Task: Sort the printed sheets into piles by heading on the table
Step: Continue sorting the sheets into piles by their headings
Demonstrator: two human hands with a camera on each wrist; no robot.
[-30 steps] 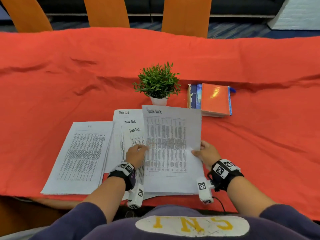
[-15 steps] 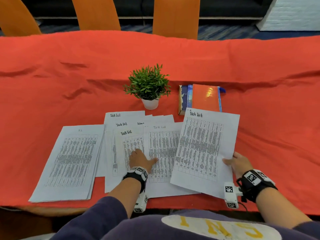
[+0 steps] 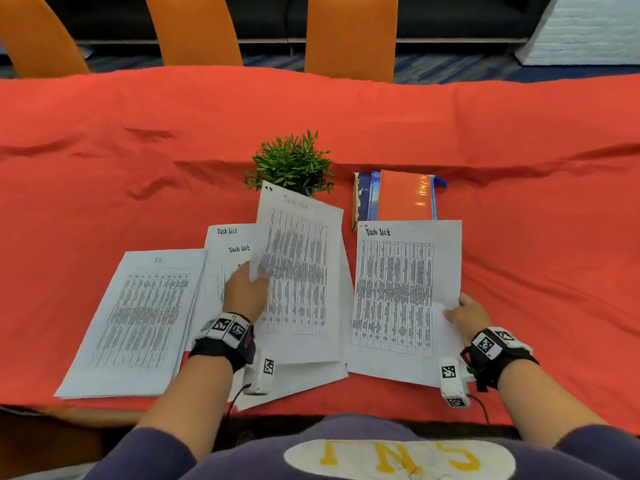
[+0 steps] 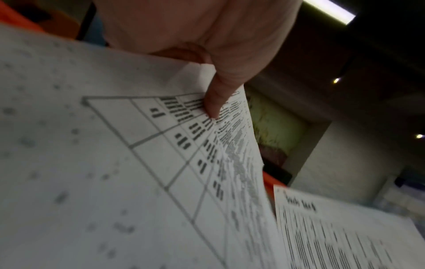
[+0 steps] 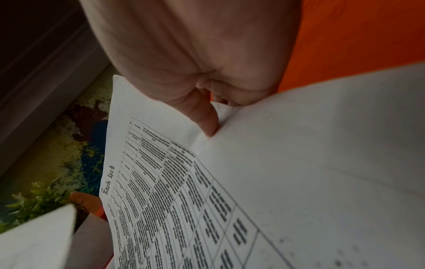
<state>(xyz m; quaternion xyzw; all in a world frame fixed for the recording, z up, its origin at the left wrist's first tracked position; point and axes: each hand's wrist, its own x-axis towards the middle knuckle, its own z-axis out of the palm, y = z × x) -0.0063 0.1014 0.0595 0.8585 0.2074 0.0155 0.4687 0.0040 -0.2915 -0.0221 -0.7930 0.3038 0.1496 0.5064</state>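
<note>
My left hand (image 3: 254,275) pinches the left edge of a printed "Task list" sheet (image 3: 301,271) and holds it tilted up off the fanned middle stack (image 3: 228,239). The thumb (image 4: 214,103) lies on its printed table (image 4: 149,172). My right hand (image 3: 453,311) grips the right edge of another "Task list" sheet (image 3: 398,289), which lies to the right of the stack, just in front of the books. The right thumb (image 5: 204,120) presses on top of that sheet (image 5: 207,191), with the fingers hidden beneath. A separate pile (image 3: 138,320) with a faint, unreadable heading lies at the left.
A small potted plant (image 3: 292,164) stands right behind the lifted sheet. A stack of books (image 3: 405,197) with an orange cover lies behind the right sheet. The red tablecloth (image 3: 536,237) covers the table. Orange chairs (image 3: 349,32) stand along the far side.
My right hand has carried its sheet to the right and squared it in front of the books. My left hand, earlier flat on the stack, has picked up the top sheet.
</note>
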